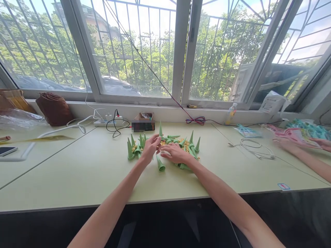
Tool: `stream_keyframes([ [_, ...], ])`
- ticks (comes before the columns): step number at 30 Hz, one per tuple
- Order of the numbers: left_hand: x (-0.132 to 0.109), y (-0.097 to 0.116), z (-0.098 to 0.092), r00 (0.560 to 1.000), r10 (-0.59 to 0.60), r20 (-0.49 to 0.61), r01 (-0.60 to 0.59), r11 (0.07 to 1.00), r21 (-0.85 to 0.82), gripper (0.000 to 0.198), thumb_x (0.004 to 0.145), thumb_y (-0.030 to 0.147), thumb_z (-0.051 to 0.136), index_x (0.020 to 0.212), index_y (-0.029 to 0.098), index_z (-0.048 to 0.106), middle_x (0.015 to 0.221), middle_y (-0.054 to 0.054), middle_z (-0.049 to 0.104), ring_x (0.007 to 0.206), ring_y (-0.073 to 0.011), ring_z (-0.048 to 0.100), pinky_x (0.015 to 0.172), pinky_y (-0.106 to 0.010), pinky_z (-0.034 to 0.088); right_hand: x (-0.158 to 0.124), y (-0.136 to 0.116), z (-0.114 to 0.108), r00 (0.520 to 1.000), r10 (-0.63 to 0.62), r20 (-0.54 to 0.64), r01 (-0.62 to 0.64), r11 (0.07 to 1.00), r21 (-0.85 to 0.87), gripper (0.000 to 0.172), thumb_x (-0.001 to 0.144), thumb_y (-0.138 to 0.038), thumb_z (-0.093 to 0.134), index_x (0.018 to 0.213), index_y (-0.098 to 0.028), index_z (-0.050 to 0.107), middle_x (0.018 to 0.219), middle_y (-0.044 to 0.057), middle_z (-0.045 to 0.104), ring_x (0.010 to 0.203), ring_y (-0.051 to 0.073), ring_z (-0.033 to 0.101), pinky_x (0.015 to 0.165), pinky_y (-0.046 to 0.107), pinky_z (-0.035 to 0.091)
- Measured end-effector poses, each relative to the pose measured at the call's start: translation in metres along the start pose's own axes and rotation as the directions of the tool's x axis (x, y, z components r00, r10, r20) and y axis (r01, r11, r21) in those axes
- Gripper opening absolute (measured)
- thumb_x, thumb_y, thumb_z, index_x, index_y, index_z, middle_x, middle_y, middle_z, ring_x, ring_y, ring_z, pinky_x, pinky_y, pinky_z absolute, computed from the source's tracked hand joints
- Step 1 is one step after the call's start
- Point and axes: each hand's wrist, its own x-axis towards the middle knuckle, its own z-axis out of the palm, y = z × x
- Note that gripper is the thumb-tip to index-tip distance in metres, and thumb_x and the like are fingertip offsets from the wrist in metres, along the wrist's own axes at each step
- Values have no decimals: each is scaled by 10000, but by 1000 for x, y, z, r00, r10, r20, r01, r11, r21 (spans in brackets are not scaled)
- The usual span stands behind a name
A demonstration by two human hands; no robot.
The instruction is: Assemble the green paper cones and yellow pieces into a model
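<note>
My left hand (150,148) is closed around the base of a green plastic cone (160,131), whose tip points up. Close beside it, my right hand (173,152) has its fingers bent together at the cone's lower end; anything in them is too small or hidden to make out. More green cones stand and lie around both hands, among them an upright one (130,150) on the left and one lying (160,164) with its open end toward me. Small yellow pieces (186,147) are heaped among the cones, partly covered by my hands.
At the right, another person's hands hold a pink plastic item (294,133). A coiled white cable (254,144) lies on the table (77,172). Along the back are a power strip (110,121), a small cardboard box (145,116) and a bottle (231,114). A phone (7,151) lies far left.
</note>
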Motion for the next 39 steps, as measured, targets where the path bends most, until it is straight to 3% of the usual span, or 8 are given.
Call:
stream_keyframes([
  [5,1,-2,0,1000,3,9,-3,1000,9,423,758,451,715,1037,141,644,717,-22,600,430,-53,426,365,-198,296,0,-1,-1,999,-16,33,16,1000,-15,391,1003,-491,384,1230,-280,623,1384,65,547,1221,302,437,996,506,338],
  [13,0,-1,0,1000,-3,14,3,1000,2,387,751,432,727,990,140,644,689,-16,594,433,-55,427,367,-194,298,1,-4,-2,999,5,41,-4,999,-33,364,1000,-475,406,1188,-262,633,1292,64,610,1164,284,480,986,505,346],
  [23,-1,-1,1,1000,-14,24,14,1000,21,401,736,454,734,983,150,647,653,3,575,432,-63,424,370,-202,298,5,-1,0,992,37,117,-30,998,-58,423,979,-532,404,1278,-294,585,1470,59,471,1287,348,402,1043,598,302],
  [32,-2,-4,0,999,-33,40,31,997,67,427,737,464,734,1012,149,645,562,34,496,441,-79,420,380,-203,301,6,-1,3,998,33,62,-30,998,-48,394,965,-532,446,1209,-276,620,1361,89,548,1223,329,447,1026,581,309],
  [39,-2,-5,0,998,-31,55,27,997,72,432,738,462,734,1022,150,642,587,30,513,441,-71,409,384,-203,302,6,-1,6,997,42,-67,-43,999,-20,308,983,-435,475,1134,-221,638,1157,100,623,1045,246,514,948,446,372],
])
